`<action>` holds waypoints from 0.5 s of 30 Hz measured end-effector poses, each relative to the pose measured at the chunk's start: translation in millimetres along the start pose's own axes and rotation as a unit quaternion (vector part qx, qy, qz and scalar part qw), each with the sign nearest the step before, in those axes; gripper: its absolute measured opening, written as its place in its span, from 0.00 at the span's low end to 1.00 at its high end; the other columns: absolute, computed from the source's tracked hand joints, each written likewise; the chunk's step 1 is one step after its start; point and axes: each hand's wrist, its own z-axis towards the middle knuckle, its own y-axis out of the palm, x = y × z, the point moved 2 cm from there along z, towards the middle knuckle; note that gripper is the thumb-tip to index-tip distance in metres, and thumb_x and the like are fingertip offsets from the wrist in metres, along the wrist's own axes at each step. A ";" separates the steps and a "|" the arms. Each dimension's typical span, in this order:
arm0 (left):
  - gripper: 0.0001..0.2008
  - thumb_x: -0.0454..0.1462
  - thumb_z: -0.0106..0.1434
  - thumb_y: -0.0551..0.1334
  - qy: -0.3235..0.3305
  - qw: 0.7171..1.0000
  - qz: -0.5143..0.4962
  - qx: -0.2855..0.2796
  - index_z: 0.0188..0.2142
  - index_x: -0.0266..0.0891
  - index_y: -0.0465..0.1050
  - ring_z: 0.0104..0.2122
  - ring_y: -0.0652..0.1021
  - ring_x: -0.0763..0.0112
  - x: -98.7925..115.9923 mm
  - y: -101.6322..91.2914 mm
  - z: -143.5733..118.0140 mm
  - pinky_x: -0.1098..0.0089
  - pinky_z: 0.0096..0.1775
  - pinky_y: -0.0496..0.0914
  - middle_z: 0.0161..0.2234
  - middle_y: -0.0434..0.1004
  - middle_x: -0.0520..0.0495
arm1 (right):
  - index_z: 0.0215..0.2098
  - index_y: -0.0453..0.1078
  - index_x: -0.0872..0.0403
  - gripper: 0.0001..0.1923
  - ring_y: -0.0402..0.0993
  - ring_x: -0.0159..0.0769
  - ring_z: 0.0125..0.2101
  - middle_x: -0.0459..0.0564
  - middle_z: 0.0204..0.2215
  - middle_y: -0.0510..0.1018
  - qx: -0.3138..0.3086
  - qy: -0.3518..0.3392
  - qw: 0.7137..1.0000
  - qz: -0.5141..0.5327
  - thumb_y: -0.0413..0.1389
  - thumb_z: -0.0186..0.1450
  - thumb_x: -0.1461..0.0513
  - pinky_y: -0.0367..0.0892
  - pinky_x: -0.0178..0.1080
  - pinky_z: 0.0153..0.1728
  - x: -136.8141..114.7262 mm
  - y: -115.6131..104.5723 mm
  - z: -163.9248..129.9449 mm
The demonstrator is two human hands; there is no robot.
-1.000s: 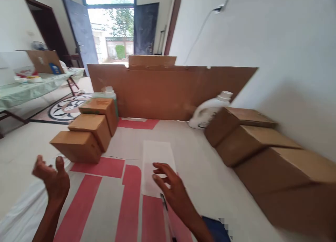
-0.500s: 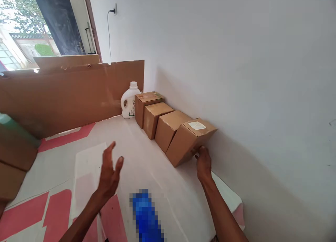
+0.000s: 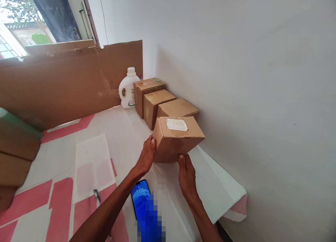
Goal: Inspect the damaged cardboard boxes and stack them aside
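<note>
A brown cardboard box [image 3: 170, 146] with a white label [image 3: 177, 124] on top is held between my two hands, tilted, in front of the other boxes. My left hand [image 3: 147, 154] grips its left side, thumb on the near face. Under the lower right edge, my right hand [image 3: 187, 172] holds it with the thumb against the near face; its other fingers are partly hidden. Behind it stand three more cardboard boxes in a row along the wall, the nearest one [image 3: 178, 107] partly covered by the held box.
A white jug [image 3: 128, 90] stands at the row's far end, before an upright cardboard panel [image 3: 65, 84]. A phone [image 3: 140, 194], partly pixelated, lies on the pink-and-white cloth [image 3: 63, 165]. More boxes [image 3: 15, 168] are stacked at left. The wall [image 3: 249, 77] borders the right side.
The labelled box has come away from the row, towards me and to the left. My left hand has moved over from the open and closed on its left side. The view has shifted.
</note>
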 end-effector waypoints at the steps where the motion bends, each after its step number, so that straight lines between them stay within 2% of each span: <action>1: 0.40 0.66 0.74 0.48 0.000 1.000 -0.001 0.025 0.69 0.44 0.70 0.76 0.62 0.47 5.3 -15.1 -14.3 0.48 0.74 0.56 0.75 0.65 0.38 | 0.52 0.73 0.51 0.28 0.76 0.49 0.48 0.57 0.49 0.81 -0.022 -0.009 1.000 0.004 0.49 0.75 0.38 0.72 0.49 0.49 -10.3 8.7 -12.6; 3: 0.38 0.66 0.72 0.53 0.000 0.996 0.003 0.088 0.65 0.43 0.75 0.75 0.62 0.44 15.5 -55.8 -50.9 0.47 0.75 0.55 0.72 0.70 0.40 | 0.54 0.73 0.50 0.27 0.77 0.48 0.50 0.55 0.51 0.81 -0.074 -0.031 0.997 0.019 0.51 0.76 0.40 0.72 0.48 0.51 -31.3 32.9 -37.1; 5: 0.35 0.65 0.69 0.59 -0.008 0.986 0.013 0.166 0.59 0.42 0.79 0.75 0.60 0.40 23.1 -104.4 -98.5 0.45 0.75 0.54 0.68 0.75 0.40 | 0.59 0.73 0.49 0.26 0.77 0.49 0.53 0.55 0.55 0.80 -0.134 -0.057 0.989 0.037 0.50 0.77 0.42 0.73 0.49 0.55 -50.7 65.0 -64.4; 7: 0.32 0.64 0.66 0.64 -0.024 0.968 0.024 0.249 0.55 0.43 0.81 0.75 0.59 0.37 26.9 -150.8 -156.1 0.43 0.75 0.56 0.66 0.77 0.41 | 0.64 0.72 0.47 0.25 0.77 0.50 0.57 0.56 0.59 0.79 -0.201 -0.077 0.975 0.053 0.51 0.78 0.44 0.73 0.52 0.58 -65.9 100.5 -97.4; 9: 0.32 0.64 0.63 0.67 -0.042 0.943 0.038 0.327 0.54 0.45 0.82 0.76 0.59 0.37 26.2 -186.2 -218.9 0.43 0.75 0.55 0.64 0.78 0.41 | 0.68 0.70 0.45 0.25 0.74 0.51 0.62 0.56 0.63 0.77 -0.276 -0.085 0.955 0.074 0.51 0.78 0.46 0.73 0.54 0.60 -75.0 133.3 -134.8; 12: 0.39 0.70 0.60 0.64 -0.075 0.902 0.048 0.423 0.56 0.46 0.81 0.76 0.59 0.37 15.0 -211.7 -305.6 0.43 0.76 0.51 0.64 0.78 0.40 | 0.71 0.67 0.44 0.25 0.71 0.51 0.66 0.55 0.67 0.74 -0.387 -0.069 0.913 0.103 0.50 0.79 0.48 0.71 0.56 0.65 -74.8 169.3 -187.9; 15: 0.45 0.73 0.60 0.59 -0.113 0.865 0.037 0.488 0.60 0.44 0.79 0.75 0.60 0.35 -3.0 -212.4 -362.9 0.37 0.75 0.50 0.64 0.78 0.35 | 0.72 0.66 0.44 0.26 0.70 0.51 0.68 0.55 0.69 0.73 -0.467 -0.047 0.879 0.091 0.50 0.80 0.49 0.68 0.58 0.67 -61.2 188.6 -222.0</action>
